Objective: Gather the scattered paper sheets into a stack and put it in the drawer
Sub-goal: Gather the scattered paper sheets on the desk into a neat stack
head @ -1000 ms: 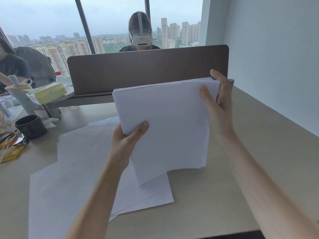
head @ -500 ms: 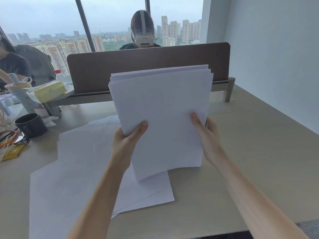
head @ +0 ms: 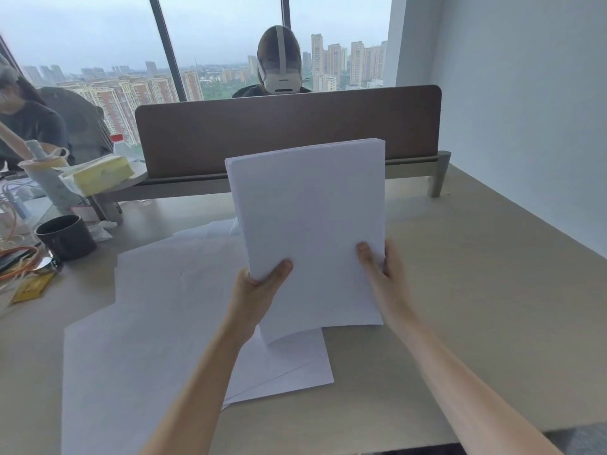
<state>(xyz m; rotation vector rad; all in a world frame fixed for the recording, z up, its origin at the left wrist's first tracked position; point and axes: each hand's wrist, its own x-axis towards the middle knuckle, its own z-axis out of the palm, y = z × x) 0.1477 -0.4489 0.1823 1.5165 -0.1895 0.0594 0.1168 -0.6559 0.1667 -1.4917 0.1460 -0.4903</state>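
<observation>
Both hands grip one upright paper stack (head: pixel 308 224) above the desk (head: pixel 476 290). Left hand (head: pixel 259 290) and right hand (head: pixel 384 274) pinch its edges, thumbs in front. Loose sheets (head: pixel 157 323) lie beneath.

The supporting surface is a beige desk (head: pixel 476 290). White paper sheets (head: pixel 157 323) lie loose and overlapping across its left and centre. At the left edge stand a dark mug (head: pixel 65 236) and a yellow packet (head: pixel 31 287), beside tangled cables (head: pixel 16 257). A brown divider panel (head: pixel 279 133) spans the far edge.
</observation>
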